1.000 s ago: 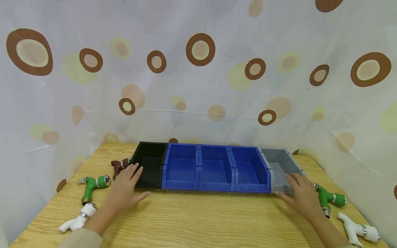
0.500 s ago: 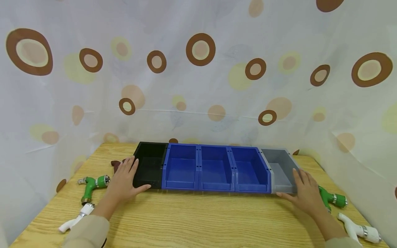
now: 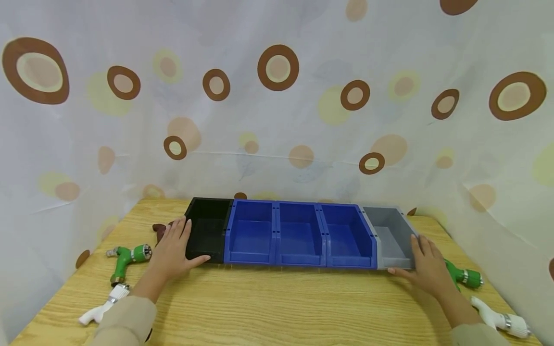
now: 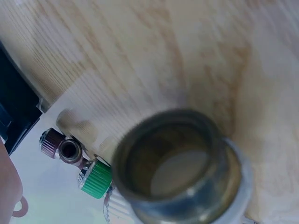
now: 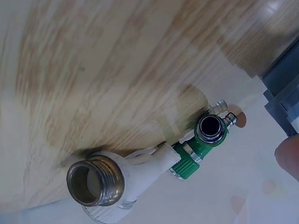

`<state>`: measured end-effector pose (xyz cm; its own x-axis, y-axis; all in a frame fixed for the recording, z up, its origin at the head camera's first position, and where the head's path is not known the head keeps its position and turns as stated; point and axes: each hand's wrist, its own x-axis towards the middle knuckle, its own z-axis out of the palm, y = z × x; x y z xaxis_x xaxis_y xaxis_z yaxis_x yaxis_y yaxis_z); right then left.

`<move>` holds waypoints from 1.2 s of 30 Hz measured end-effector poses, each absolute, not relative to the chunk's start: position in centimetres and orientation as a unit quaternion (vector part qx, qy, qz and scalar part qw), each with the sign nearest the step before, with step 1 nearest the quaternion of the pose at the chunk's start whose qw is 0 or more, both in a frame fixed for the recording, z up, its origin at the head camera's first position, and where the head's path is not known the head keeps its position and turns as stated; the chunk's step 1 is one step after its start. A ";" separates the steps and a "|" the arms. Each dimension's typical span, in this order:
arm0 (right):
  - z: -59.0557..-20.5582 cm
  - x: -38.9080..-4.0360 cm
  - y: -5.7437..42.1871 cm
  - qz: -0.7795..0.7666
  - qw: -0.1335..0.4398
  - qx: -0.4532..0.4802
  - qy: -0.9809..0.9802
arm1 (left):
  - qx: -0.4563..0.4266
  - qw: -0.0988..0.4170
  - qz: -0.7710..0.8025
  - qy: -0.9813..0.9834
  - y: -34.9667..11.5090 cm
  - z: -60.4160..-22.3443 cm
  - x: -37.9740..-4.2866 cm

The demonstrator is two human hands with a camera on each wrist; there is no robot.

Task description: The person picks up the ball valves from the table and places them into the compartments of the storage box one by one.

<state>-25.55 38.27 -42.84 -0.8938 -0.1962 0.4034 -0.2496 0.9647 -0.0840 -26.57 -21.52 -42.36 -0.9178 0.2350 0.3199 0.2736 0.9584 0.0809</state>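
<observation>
My left hand lies along the outer side of the black bin, its thumb at the bin's front corner. On the other end, my right hand touches the outer side of the grey bin, with the thumb near its front edge. Fingers of both hands are fairly straight, and neither holds anything. Three blue bins stand in a row between these two. Partly behind the left hand is a dark red tap. A green tap lies beside the right hand, partly covered by it.
Left on the wooden table lie another green tap and a white tap, partly behind the sleeve. Another white tap lies at the front right. A patterned cloth hangs behind and at both sides.
My left hand has shifted slightly left, off the black bin's inside to its outer side. The right hand has moved right to the grey bin's outer side. Bins and taps have stayed put.
</observation>
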 end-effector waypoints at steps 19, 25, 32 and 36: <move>-42.6 -26.0 38.2 0.067 0.171 0.111 -0.977 | -0.117 0.131 -0.099 -0.980 -22.0 -42.3 -26.5; -42.6 -25.9 38.0 0.074 0.162 0.104 -0.979 | -0.117 0.129 -0.106 -0.979 -22.0 -42.4 -26.5; -42.5 -25.9 38.0 0.078 0.159 0.100 -0.979 | -0.114 0.122 -0.125 -0.978 -22.1 -42.6 -26.5; -42.6 -25.9 37.9 0.082 0.150 0.096 -0.981 | -0.110 0.117 -0.129 -0.979 -22.0 -42.6 -26.5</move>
